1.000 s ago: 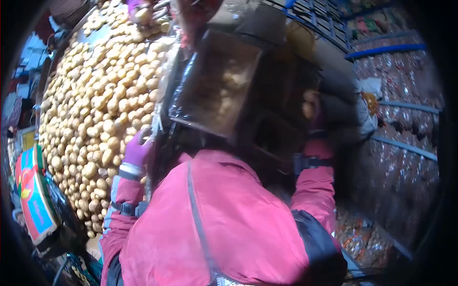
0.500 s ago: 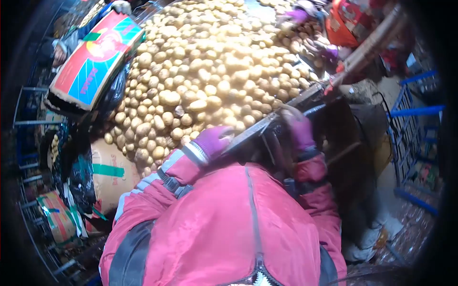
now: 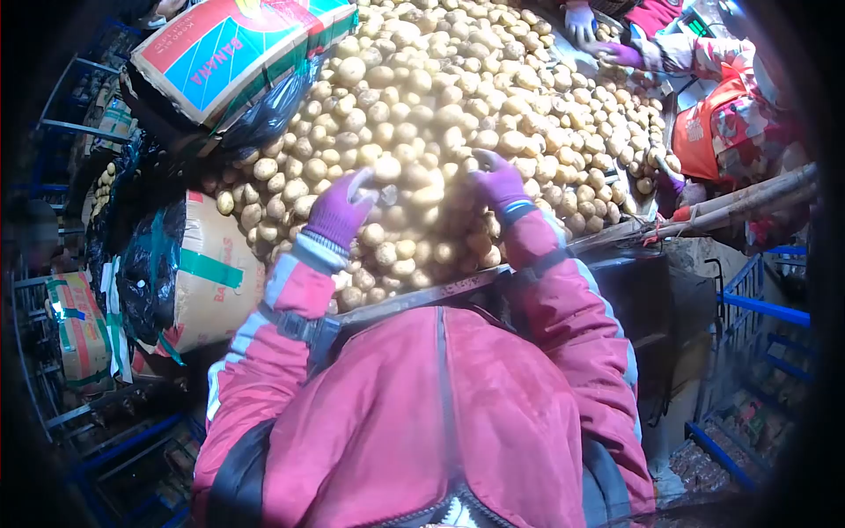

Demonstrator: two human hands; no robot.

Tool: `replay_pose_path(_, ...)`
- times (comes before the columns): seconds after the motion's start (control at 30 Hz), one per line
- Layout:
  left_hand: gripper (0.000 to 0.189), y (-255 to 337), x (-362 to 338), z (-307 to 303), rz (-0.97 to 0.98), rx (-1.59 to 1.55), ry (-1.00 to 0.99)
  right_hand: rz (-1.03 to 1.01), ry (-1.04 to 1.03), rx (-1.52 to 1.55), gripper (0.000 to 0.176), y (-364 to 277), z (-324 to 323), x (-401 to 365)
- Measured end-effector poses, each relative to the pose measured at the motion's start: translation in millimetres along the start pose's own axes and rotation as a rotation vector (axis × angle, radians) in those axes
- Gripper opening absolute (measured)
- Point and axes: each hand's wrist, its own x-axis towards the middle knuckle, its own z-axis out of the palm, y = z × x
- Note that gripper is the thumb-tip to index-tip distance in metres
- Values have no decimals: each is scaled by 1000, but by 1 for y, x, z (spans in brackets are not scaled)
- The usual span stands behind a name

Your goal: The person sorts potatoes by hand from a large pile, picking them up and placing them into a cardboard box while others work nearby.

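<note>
A broad heap of potatoes [image 3: 422, 114] spreads in front of me. My left hand [image 3: 341, 209], in a purple glove with grey fingertips, hovers over the near left part of the heap, its thumb and fingers apart and no potato between them. A small dark lump [image 3: 388, 195] lies among the potatoes just right of its fingertips. In a matching glove, my right hand [image 3: 499, 185] reaches over the near middle of the heap, fingers bent and parted, tips right at the potatoes.
A banana box [image 3: 238, 53] stands at the heap's left, above another cardboard box [image 3: 211, 273]. The table's raised edge [image 3: 422, 295] runs before my body. Across the heap, another person's purple-gloved hand [image 3: 620, 55] reaches in. A wooden pole [image 3: 748, 204] juts in at right, near blue racks [image 3: 766, 308].
My right hand has left the table edge and moved up and left over the potatoes. My left hand has lifted away from the edge, up and left. The view has shifted.
</note>
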Motion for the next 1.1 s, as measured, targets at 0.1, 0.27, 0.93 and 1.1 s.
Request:
replay_pose_path(0.1, 55, -13, 36, 8, 297, 470, 4, 155, -135, 698, 48, 34, -37, -14)
replay_pose_path(0.27, 62, -31, 74, 38, 292, 675, -70, 109, -79, 1035, 42, 19, -50, -96)
replay_pose_path(0.93, 74, 99, 1, 150, 304, 101, -598, 35, -67, 1095, 31, 50, -7, -172)
replay_pose_path(1.1, 73, 96, -3, 176, 364, 78, -678, -198, 33, 623, 35, 71, -18, -189)
